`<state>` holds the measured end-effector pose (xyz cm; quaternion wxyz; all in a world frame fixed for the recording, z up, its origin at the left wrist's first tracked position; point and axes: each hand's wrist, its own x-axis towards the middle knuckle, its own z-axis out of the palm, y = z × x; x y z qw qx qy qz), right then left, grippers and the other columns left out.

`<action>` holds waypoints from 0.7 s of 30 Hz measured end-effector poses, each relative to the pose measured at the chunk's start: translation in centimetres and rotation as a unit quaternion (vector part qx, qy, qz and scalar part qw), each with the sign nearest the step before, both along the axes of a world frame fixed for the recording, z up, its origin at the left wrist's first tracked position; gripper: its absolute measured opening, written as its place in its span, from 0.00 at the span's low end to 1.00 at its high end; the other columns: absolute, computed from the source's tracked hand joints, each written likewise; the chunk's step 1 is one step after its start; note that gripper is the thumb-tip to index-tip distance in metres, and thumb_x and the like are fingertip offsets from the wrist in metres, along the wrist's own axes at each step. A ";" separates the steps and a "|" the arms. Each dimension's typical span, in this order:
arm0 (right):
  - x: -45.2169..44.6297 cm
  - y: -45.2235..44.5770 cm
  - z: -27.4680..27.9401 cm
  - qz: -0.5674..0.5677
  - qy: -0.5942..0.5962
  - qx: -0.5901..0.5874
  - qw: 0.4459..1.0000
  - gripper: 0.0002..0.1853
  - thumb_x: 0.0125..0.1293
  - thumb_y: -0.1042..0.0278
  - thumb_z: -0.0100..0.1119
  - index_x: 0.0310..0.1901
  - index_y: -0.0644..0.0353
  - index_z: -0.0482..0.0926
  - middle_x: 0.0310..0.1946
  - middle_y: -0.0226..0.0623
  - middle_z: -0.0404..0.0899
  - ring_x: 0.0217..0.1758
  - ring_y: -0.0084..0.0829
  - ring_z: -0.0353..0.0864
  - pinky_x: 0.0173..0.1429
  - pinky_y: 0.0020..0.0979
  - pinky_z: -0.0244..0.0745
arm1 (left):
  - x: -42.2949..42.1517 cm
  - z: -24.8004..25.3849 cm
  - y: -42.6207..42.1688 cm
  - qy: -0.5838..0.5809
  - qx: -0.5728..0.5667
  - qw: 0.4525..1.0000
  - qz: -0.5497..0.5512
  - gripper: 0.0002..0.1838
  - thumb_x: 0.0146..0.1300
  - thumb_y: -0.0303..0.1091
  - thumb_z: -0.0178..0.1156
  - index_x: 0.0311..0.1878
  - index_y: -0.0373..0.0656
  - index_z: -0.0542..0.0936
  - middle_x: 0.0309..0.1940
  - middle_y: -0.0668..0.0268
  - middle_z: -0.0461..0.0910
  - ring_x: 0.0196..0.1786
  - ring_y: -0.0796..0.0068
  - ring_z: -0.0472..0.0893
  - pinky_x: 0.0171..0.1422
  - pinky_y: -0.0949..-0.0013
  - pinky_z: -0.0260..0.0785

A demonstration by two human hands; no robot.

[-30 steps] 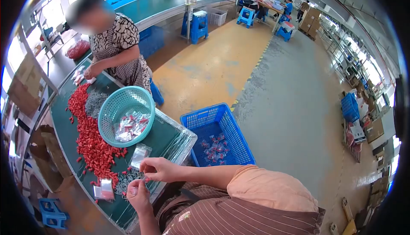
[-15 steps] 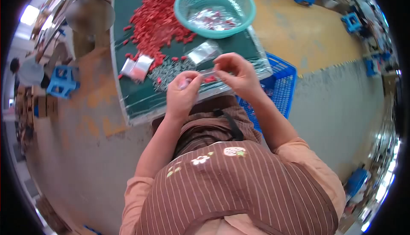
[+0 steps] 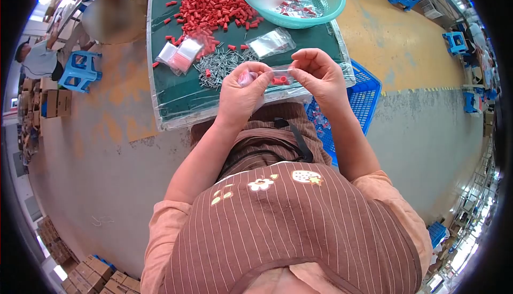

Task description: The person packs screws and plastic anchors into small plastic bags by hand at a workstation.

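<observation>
Between my hands, over the table's front edge, is a small clear bag (image 3: 281, 80) with red pieces inside. My left hand (image 3: 243, 88) pinches its left end and also has a pinkish packet (image 3: 246, 78) in its curled fingers. The bag's right end is pinched by my right hand (image 3: 319, 77). Grey screws (image 3: 220, 65) lie in a pile just beyond my left hand, with a heap of red plugs (image 3: 211, 0) behind them. Flat clear bags (image 3: 271, 43) lie beyond my right hand. More small bags (image 3: 181, 54) lie left of the screws.
A turquoise basket (image 3: 337, 6) holding filled packets stands at the table's back right. A blue crate (image 3: 368, 93) with packets is below the table's right edge. The green table (image 3: 176, 101) has a plastic-wrapped rim. At the left are a blue stool (image 3: 81, 69) and a seated person (image 3: 40, 59).
The view has swung down and round to my body and the table. Both hands are now apart with the small bag stretched between them; red pieces show in it.
</observation>
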<state>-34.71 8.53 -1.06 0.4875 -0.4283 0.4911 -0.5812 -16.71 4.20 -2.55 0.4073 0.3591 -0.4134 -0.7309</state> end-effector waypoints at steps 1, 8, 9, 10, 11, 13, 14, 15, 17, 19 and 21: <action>0.1 0.0 0.1 -0.001 -0.003 -0.004 1.000 0.12 0.61 0.78 0.65 0.46 0.63 0.77 0.35 0.26 0.79 0.40 0.15 0.77 0.47 0.19 0.73 | 0.0 0.0 0.0 0.002 0.002 1.000 0.001 0.02 0.64 0.27 0.63 0.39 0.41 0.81 0.28 0.77 0.75 0.25 0.92 0.67 0.24 0.84 0.55; 0.2 -0.2 -0.2 -0.009 -0.019 -0.020 1.000 0.13 0.60 0.79 0.64 0.47 0.61 0.77 0.35 0.26 0.79 0.40 0.15 0.77 0.46 0.19 0.72 | -0.1 0.6 0.0 -0.003 0.012 1.000 -0.005 0.03 0.64 0.28 0.63 0.40 0.41 0.80 0.26 0.75 0.75 0.25 0.88 0.69 0.26 0.80 0.62; 0.2 -0.2 -0.2 -0.010 -0.019 -0.025 0.999 0.13 0.60 0.80 0.64 0.47 0.61 0.77 0.35 0.26 0.78 0.40 0.15 0.77 0.46 0.19 0.72 | -0.1 0.6 0.0 -0.007 0.015 1.000 -0.008 0.04 0.64 0.28 0.63 0.40 0.41 0.80 0.26 0.74 0.75 0.25 0.86 0.71 0.28 0.79 0.65; 0.2 -0.2 -0.3 -0.011 -0.020 -0.030 0.999 0.13 0.60 0.80 0.64 0.47 0.61 0.77 0.35 0.26 0.78 0.40 0.14 0.77 0.46 0.19 0.72 | -0.1 0.6 0.0 -0.012 0.002 1.000 -0.008 0.03 0.65 0.28 0.63 0.40 0.41 0.80 0.25 0.74 0.75 0.25 0.86 0.71 0.28 0.79 0.65; 0.2 -0.1 -0.3 -0.009 -0.016 -0.033 0.999 0.13 0.61 0.80 0.63 0.47 0.61 0.76 0.35 0.27 0.78 0.40 0.15 0.77 0.46 0.19 0.72 | -0.2 0.5 0.0 -0.018 -0.011 1.000 -0.007 0.03 0.65 0.28 0.63 0.40 0.42 0.80 0.25 0.74 0.75 0.25 0.86 0.71 0.27 0.79 0.64; 0.3 -0.1 -0.3 -0.005 -0.009 -0.039 0.999 0.13 0.62 0.81 0.62 0.48 0.62 0.75 0.36 0.29 0.78 0.39 0.16 0.77 0.46 0.19 0.72 | -0.1 0.2 0.0 -0.038 -0.036 0.999 -0.003 0.03 0.65 0.28 0.62 0.40 0.42 0.80 0.25 0.75 0.75 0.25 0.87 0.71 0.27 0.80 0.64; 0.3 -0.1 -0.3 -0.004 -0.008 -0.027 1.000 0.13 0.62 0.80 0.62 0.48 0.62 0.75 0.36 0.28 0.78 0.39 0.16 0.77 0.45 0.19 0.73 | -0.1 0.0 0.0 -0.053 -0.049 0.997 0.000 0.03 0.65 0.29 0.62 0.40 0.42 0.80 0.25 0.75 0.75 0.25 0.87 0.71 0.27 0.80 0.63; 0.5 0.1 -0.2 -0.004 -0.006 -0.018 1.000 0.13 0.61 0.80 0.62 0.48 0.62 0.76 0.35 0.28 0.79 0.38 0.17 0.78 0.45 0.20 0.73 | -0.2 -0.1 -0.1 -0.065 -0.065 0.996 0.002 0.03 0.65 0.29 0.62 0.40 0.43 0.80 0.25 0.75 0.75 0.25 0.87 0.71 0.27 0.80 0.63; 0.8 0.1 0.5 0.000 -0.022 0.012 1.000 0.13 0.60 0.79 0.63 0.47 0.64 0.76 0.35 0.29 0.79 0.37 0.20 0.80 0.42 0.23 0.75 | -0.2 0.1 0.1 -0.144 -0.085 0.986 0.018 0.03 0.62 0.28 0.62 0.37 0.40 0.82 0.31 0.75 0.78 0.33 0.86 0.73 0.38 0.78 0.67; 0.9 -0.5 -1.2 -0.011 0.017 -0.095 0.995 0.11 0.60 0.78 0.64 0.44 0.64 0.77 0.35 0.31 0.79 0.38 0.22 0.81 0.44 0.26 0.77 | -0.4 0.7 0.2 -0.172 -0.061 0.983 0.020 0.03 0.61 0.27 0.63 0.36 0.40 0.82 0.31 0.73 0.79 0.35 0.83 0.75 0.40 0.75 0.69; 0.6 -0.8 -2.0 -0.001 0.019 -0.049 0.999 0.12 0.60 0.77 0.65 0.45 0.63 0.77 0.35 0.29 0.79 0.38 0.19 0.79 0.46 0.24 0.75 | -0.4 0.1 -0.5 -0.123 -0.022 0.992 -0.002 0.02 0.62 0.26 0.63 0.37 0.42 0.82 0.30 0.74 0.78 0.31 0.87 0.73 0.34 0.80 0.66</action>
